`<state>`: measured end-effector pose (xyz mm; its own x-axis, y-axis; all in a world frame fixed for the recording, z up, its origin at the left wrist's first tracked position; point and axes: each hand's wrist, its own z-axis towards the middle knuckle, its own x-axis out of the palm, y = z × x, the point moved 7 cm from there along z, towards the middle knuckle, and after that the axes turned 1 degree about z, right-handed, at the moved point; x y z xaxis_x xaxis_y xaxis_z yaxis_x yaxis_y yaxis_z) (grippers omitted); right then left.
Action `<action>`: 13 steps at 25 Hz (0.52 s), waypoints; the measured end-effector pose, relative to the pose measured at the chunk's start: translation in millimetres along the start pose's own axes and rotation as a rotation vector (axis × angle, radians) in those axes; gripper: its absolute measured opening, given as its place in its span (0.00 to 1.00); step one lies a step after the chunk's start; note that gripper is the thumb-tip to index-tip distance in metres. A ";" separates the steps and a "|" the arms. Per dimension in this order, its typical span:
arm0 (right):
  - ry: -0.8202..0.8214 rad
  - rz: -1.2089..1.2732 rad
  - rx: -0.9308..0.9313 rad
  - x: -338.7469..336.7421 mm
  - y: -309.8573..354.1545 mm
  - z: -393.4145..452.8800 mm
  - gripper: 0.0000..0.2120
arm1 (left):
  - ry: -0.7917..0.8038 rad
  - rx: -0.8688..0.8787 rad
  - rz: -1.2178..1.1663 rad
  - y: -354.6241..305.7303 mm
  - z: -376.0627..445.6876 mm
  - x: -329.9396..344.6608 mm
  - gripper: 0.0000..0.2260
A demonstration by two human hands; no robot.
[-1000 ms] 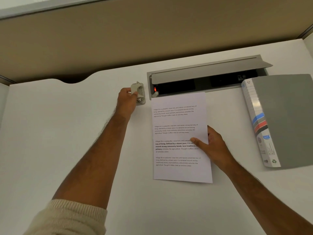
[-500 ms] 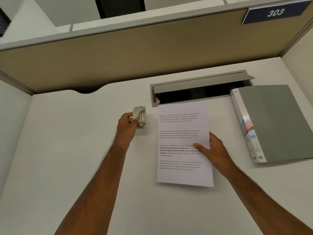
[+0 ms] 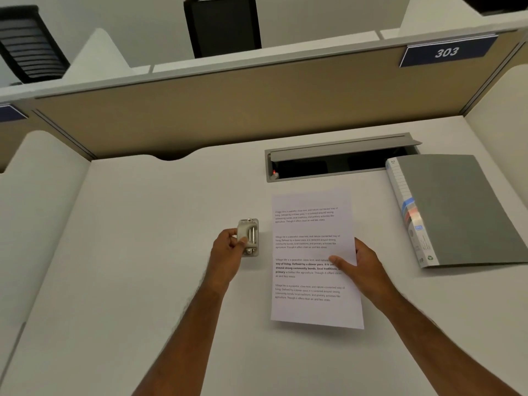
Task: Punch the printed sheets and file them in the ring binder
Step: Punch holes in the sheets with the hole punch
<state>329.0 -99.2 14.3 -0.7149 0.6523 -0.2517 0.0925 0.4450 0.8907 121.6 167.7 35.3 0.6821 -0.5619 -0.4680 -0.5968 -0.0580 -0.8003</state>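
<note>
- Head view showed the white desk [image 3: 128, 252] filling most of the frame, with a tan partition [image 3: 228, 110] along its far edge and a cable tray [image 3: 337, 164], its flap raised, set into the surface near that edge.
- Toward the right edge lay the grey ring binder [image 3: 463, 210], closed and flat, its labelled spine facing the middle; it was well apart from both hands, probably parked until the punching is done.
- Near the middle of the desk were the printed sheets [image 3: 308, 252], text upward. How many sheets made up the stack could not be told.
- At the stack's right edge, the right hand [image 3: 363, 270] pinched the paper, thumb on top across the text, seemingly to steady the stack for punching.
- Just left of the paper, the left hand [image 3: 228, 252] grasped the small metal hole punch [image 3: 249, 237], fingers curled round its left side. The punch stood apart from the left margin of the sheets, likely where it would bite next.
</note>
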 end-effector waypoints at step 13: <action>0.028 -0.031 0.001 4.0 -24.2 -33.9 0.24 | 0.045 -0.053 0.060 79.3 -61.6 11.4 0.09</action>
<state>300.5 -128.2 4.6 -0.7364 0.6211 -0.2682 0.0711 0.4652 0.8823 56.0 105.9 -10.4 0.6254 -0.6021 -0.4964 -0.6587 -0.0663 -0.7494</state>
